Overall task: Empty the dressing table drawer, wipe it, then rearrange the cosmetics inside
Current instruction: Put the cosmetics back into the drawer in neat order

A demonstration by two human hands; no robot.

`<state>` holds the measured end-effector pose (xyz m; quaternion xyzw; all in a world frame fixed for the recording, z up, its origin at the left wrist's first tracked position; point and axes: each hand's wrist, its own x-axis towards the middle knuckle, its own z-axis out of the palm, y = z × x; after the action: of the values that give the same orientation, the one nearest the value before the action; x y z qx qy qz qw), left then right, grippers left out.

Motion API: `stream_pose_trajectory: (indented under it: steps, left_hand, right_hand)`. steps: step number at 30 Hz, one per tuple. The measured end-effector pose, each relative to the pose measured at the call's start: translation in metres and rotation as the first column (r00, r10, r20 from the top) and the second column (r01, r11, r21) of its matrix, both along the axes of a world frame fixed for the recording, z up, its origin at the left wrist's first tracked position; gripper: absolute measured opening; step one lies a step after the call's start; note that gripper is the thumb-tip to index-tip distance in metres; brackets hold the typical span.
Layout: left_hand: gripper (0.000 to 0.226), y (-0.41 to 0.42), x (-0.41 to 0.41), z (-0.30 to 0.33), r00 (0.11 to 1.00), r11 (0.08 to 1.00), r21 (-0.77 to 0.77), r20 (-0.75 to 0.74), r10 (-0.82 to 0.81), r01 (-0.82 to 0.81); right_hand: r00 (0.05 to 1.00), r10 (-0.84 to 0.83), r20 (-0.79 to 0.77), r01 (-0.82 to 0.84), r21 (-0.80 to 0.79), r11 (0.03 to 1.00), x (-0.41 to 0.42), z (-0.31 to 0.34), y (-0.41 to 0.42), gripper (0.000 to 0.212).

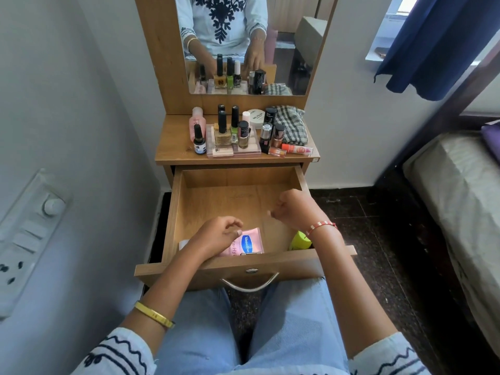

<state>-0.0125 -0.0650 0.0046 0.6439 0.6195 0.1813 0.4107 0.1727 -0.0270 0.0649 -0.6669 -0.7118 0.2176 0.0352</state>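
The wooden drawer (232, 193) is pulled out over my lap, its bare floor showing at the back. A pink Vaseline pouch (247, 243) lies at its front, with a white item (183, 243) at the front left corner and a yellow-green container (299, 239) at the front right. My left hand (219, 235) hovers over the pouch, fingers curled and apart, holding nothing. My right hand (293, 209) hangs above the drawer's right side in a loose fist; nothing shows in it. Several nail polish bottles (223, 128), lip tubes (296, 148) and a checked cloth (292, 124) stand on the table top.
A mirror (243, 41) rises behind the table top (173, 150). A wall with a switch panel (29, 234) is close on the left. A bed (460, 190) and dark floor lie to the right. The drawer handle (249, 284) sits above my knees.
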Motion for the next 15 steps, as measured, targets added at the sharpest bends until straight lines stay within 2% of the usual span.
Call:
stream_pose_trajectory:
  steps: [7, 11, 15]
  left_hand:
    - [0.013, 0.007, -0.018, 0.018, 0.959, 0.961, 0.149, 0.199, 0.203, -0.234]
    - [0.013, 0.022, -0.038, 0.036, 0.925, 0.910, 0.236, 0.255, 0.282, -0.342]
    - [0.012, 0.046, -0.059, 0.055, 0.881, 0.848, 0.283, 0.304, 0.363, -0.448]
  right_hand:
    - [0.967, 0.098, -0.233, -0.078, 0.093, 0.993, -0.052, 0.005, 0.011, 0.024]
    - [0.947, 0.150, -0.284, -0.113, 0.144, 0.983, -0.079, 0.015, 0.027, 0.018]
    - [0.930, 0.180, -0.321, -0.094, 0.266, 0.960, -0.113, 0.028, 0.046, 0.018]
